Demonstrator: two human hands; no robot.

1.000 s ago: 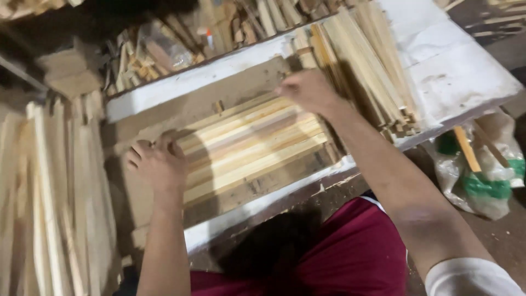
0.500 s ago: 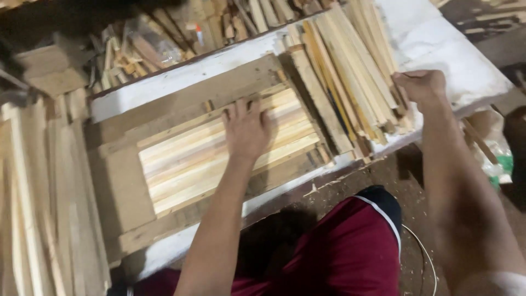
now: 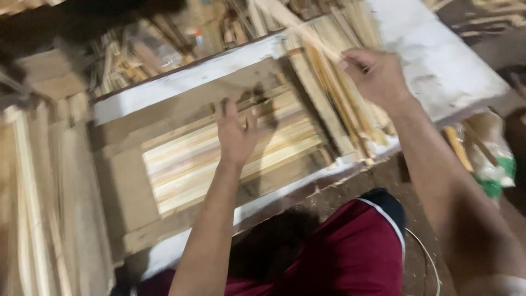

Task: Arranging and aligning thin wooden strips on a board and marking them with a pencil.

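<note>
Head cam, pretty blurry. Left hand [image 3: 236, 134] flat and open, fingers spread, pressing on the row of pale wooden slats [image 3: 230, 156] packed inside the wooden frame [image 3: 129, 186] on the white board [image 3: 449, 60]. Right hand [image 3: 375, 77] closed around one thin wooden stick [image 3: 304, 30], lifted over the loose stick pile [image 3: 334, 104] just right of the frame. Maroon shorts [image 3: 350, 257] down below.
</note>
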